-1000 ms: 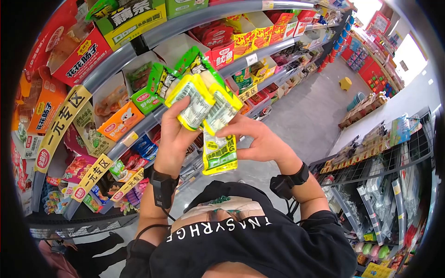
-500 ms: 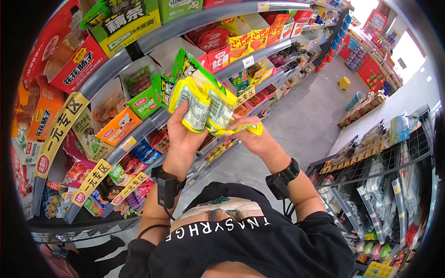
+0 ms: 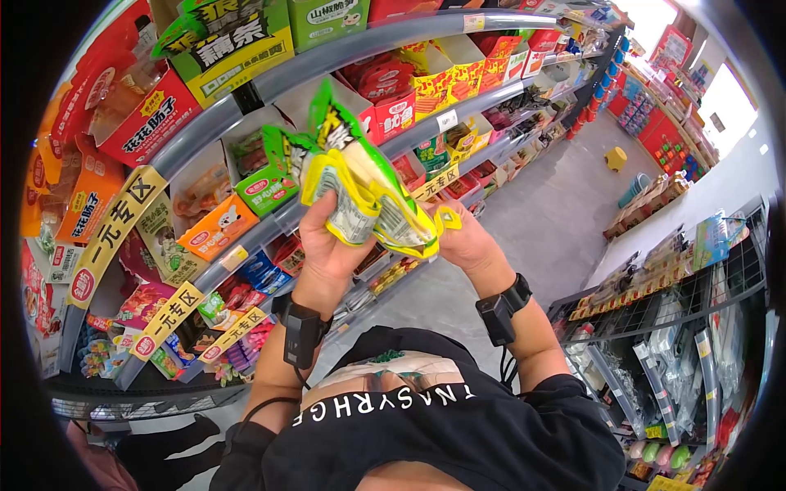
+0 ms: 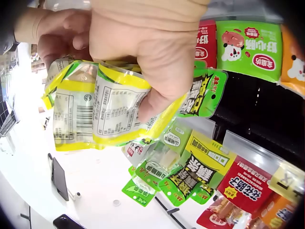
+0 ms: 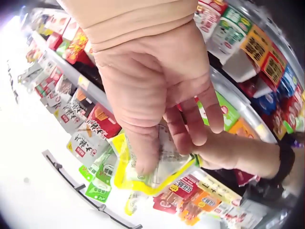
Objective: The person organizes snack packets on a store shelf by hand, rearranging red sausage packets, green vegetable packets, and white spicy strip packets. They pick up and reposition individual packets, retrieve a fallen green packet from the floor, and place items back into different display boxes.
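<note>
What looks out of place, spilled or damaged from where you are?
Nothing looks spilled. A small yellow object, perhaps a stool, stands alone on the aisle floor, which looks odd. One packet's yellow edge looks curled beside the right hand; I see no tear.

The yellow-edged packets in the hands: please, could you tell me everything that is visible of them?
The yellow-edged packets look like glossy, flexible plastic, with pale printed panels and a barcode on the back. Their far ends are green with black lettering. They are bunched, overlapping and bent, held up before the shelves. The left hand grips them, thumb across one; the right thumb lies on one near its yellow edge. Their exact number is unclear.
</note>
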Demonstrator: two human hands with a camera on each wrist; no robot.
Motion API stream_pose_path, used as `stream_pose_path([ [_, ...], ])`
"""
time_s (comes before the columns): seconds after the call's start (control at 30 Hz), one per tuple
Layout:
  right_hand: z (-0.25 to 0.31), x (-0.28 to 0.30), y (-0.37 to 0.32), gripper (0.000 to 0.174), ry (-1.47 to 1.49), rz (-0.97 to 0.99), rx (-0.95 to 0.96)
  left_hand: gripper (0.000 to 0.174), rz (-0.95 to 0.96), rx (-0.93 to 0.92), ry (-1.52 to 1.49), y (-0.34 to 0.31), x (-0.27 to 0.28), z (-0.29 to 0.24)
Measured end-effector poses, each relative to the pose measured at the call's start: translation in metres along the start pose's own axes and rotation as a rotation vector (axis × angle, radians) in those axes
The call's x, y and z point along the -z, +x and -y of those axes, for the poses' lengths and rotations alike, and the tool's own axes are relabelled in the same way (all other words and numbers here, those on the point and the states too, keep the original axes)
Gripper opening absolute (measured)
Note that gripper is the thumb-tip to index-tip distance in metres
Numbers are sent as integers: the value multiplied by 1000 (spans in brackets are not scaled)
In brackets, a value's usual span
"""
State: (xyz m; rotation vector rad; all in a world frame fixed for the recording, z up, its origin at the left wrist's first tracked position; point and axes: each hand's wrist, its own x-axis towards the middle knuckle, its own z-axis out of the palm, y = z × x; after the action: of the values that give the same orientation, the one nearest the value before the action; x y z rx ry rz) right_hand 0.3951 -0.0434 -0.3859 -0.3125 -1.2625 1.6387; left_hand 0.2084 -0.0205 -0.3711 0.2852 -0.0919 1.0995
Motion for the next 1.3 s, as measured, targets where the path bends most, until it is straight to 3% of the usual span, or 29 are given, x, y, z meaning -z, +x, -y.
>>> stream_pose_path([
  [0.13,0,2,2,34,-58,44,25,54,109,65,199,-1,-18,-15],
  [0.33,8,-9,-1,50,-145,43,9,45,-55,-44,468,4,-32,-12],
  [0.43,5,-7,-2,44,168,-150,-42,45,-77,-111,575,6,-31,-8],
  [0.53,5,4,0,39,469,-183,-3,45,-94,-160,680,6,-31,-3],
  [0.67,25,4,1,35,285,-201,-48,46,-160,-97,756,4,-35,9],
  [0.7,17,6,0,37,60,-198,-64,46,-179,-75,783,4,-35,14],
  [0.87,6,-14,-7,37,221,-326,-91,47,-183,-121,837,5,-29,24],
  [1.03,1,-20,0,36,527,-389,-162,49,-149,-394,1018,7,-19,30],
  [1.3,-5,-11,4,33,500,-362,-74,56,-94,-535,1218,6,-14,23],
])
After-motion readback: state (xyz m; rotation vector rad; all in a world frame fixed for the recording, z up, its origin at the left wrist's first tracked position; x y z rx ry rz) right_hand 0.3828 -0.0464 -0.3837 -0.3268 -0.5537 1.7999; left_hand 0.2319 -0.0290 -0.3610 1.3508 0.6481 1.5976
